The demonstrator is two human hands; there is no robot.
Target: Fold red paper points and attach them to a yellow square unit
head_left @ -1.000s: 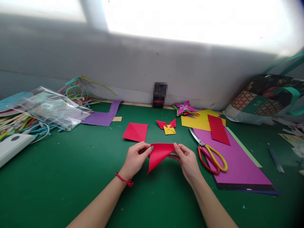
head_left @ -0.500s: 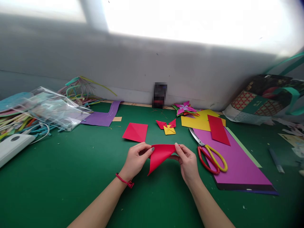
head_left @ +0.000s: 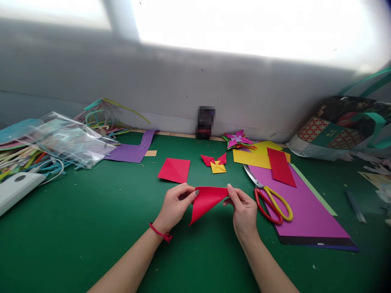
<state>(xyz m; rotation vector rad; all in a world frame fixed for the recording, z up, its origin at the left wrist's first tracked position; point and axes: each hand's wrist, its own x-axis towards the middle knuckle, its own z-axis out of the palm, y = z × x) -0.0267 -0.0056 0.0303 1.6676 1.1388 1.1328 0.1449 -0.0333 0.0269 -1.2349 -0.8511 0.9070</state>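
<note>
Between my hands a red sheet of paper (head_left: 207,199) is folded over into a triangle, one point hanging down toward me. My left hand (head_left: 177,203) pinches its left corner between thumb and fingers. At the right corner, my right hand (head_left: 244,209) grips the paper with thumb and forefinger. Just beyond lies a red paper square (head_left: 174,170) with a diagonal crease. To its right are a small folded yellow paper piece (head_left: 218,167) and red folded pieces (head_left: 207,160) touching it.
Red-and-yellow-handled scissors (head_left: 269,199) rest on purple paper (head_left: 311,215) at the right. Behind are yellow paper (head_left: 253,158), a red strip (head_left: 281,167) and folded paper stars (head_left: 240,140). A purple offcut (head_left: 128,152), clear plastic bag (head_left: 88,142) and white device (head_left: 18,187) lie left.
My right hand has shifted slightly right and toward me, still at the paper's right corner. The folded paper's upper edge is drawn a little straighter. My left hand has stayed in place.
</note>
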